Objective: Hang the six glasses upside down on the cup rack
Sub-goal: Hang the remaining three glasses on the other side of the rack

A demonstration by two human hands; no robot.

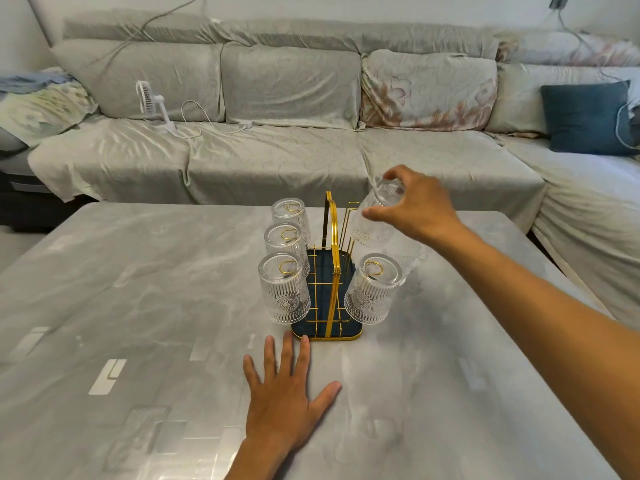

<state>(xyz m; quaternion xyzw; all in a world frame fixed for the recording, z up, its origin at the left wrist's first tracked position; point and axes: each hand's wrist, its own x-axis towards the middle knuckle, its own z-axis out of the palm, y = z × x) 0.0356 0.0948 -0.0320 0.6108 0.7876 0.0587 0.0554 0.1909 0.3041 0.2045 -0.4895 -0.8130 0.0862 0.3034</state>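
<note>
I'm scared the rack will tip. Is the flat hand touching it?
Cannot tell. In the head view, the left hand lies flat; its fingertips reach the cup rack base edge.

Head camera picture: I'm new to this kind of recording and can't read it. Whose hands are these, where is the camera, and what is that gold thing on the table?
The single picture comes from a camera worn on a person's head, looking forward and down, so the hands are the wearer's own. The left hand lies flat and empty on the grey table. The right hand holds a clear glass upside down, tilted, over a bare prong at the rack's far right. The gold thing is a cup rack on a dark tray. Three glasses hang on its left side and at least one on its right. Behind is a sofa.
</note>
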